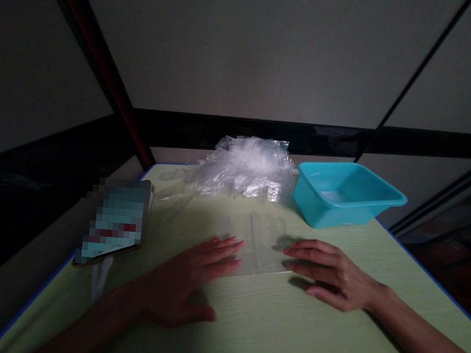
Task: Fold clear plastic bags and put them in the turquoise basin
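A thin, clear plastic disposable glove lies flat on the table between my two hands, its finger shapes pointing away from me. My left hand rests over the glove's left edge, fingers stretched out and thumb apart. On the opposite side, my right hand is spread open with its fingertips at the right edge. Whether those fingertips touch the plastic, I cannot tell. Further back sits a crumpled heap of similar clear plastic gloves, some finger shapes trailing out to the left.
A turquoise plastic basin stands at the back right of the light green table, which has a blue edge. A tablet-like device with a blurred screen leans at the left on a white stand. Wall panels rise behind.
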{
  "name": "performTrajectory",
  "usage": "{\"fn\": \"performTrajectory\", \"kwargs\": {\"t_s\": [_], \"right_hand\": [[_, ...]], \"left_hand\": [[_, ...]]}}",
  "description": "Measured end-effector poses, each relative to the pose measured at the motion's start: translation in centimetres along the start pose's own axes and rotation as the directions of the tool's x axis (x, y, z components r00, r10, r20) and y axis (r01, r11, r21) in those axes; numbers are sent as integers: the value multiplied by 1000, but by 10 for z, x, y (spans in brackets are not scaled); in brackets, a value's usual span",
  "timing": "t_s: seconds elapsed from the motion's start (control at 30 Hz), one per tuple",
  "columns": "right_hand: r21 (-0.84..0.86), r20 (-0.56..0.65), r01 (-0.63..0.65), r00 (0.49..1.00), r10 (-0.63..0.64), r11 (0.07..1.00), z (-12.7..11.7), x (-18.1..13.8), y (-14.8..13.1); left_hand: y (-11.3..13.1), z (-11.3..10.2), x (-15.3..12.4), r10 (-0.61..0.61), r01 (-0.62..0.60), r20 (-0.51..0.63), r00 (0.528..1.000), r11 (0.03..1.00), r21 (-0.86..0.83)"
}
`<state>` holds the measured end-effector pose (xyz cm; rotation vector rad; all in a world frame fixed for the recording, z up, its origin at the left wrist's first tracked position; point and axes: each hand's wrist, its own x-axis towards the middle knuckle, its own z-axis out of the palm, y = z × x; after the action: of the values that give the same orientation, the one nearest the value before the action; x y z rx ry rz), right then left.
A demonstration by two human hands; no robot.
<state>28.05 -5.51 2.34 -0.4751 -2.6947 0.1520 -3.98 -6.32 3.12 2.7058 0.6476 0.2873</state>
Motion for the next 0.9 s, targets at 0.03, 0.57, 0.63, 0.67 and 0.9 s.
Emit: {"fn": "performTrajectory", "kwargs": {"t_s": [0.03, 0.57, 0.63, 0.67, 0.9], "right_hand": [[-4, 15, 1, 1000, -1, 1000, 0, 0, 0], [85, 10, -20, 1000, 19, 996, 3, 3, 0], [91, 12, -20, 1000, 19, 996, 3, 3, 0], [94, 12, -21, 1000, 20, 995, 3, 4, 1], [102, 14, -33, 999, 32, 994, 3, 6, -1]], "left_hand": [[-2, -1, -2, 0, 0, -16, 1000, 1000, -5], [-6, -2, -4, 11, -13, -44, 999, 998, -57], [-8, -3, -4, 13, -14, -29, 999, 999, -45], [-8, -3, -5, 10, -10, -22, 1000, 999, -39], [-10, 0, -5, -45, 44, -33, 998, 998, -44]]}}
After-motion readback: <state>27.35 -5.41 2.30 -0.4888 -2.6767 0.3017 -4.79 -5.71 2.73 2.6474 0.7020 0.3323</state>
